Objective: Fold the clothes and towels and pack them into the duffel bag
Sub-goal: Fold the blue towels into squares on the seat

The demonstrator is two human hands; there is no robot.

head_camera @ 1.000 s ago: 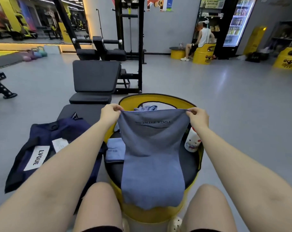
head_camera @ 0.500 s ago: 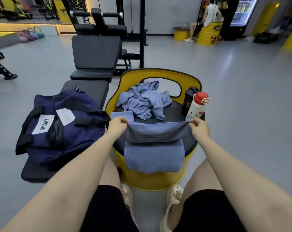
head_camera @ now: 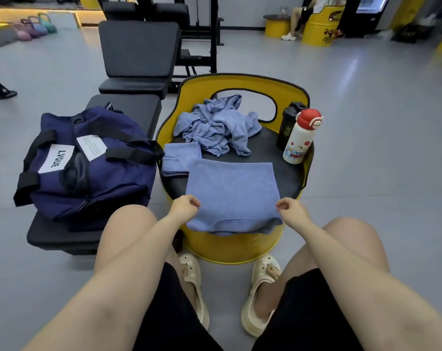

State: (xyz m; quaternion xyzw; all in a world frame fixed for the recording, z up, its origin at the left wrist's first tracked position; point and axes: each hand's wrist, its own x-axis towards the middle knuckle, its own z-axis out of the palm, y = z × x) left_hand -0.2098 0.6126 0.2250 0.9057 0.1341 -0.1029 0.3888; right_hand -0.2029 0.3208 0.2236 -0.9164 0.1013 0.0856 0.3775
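Note:
A blue towel (head_camera: 231, 193) lies folded flat on the black seat of a yellow barrel stool (head_camera: 235, 247), its near edge hanging over the front. My left hand (head_camera: 185, 207) pinches its near left corner and my right hand (head_camera: 290, 211) pinches its near right corner. A smaller folded blue towel (head_camera: 180, 158) lies at the seat's left side. Behind them sits a crumpled blue garment (head_camera: 216, 125). The navy duffel bag (head_camera: 85, 163) with a LVQUE label rests on a black bench (head_camera: 58, 236) to the left, its top unzipped.
A white bottle with a red cap (head_camera: 302, 136) and a black shaker (head_camera: 289, 124) stand at the seat's right rim. Weight benches (head_camera: 139, 51) and a rack stand behind. A person sits far back right (head_camera: 299, 19). Grey floor lies all around.
The towel was held up by its top corners, then lowered and folded over itself. It now lies flat on the seat, with my hands drawn back to its near corners.

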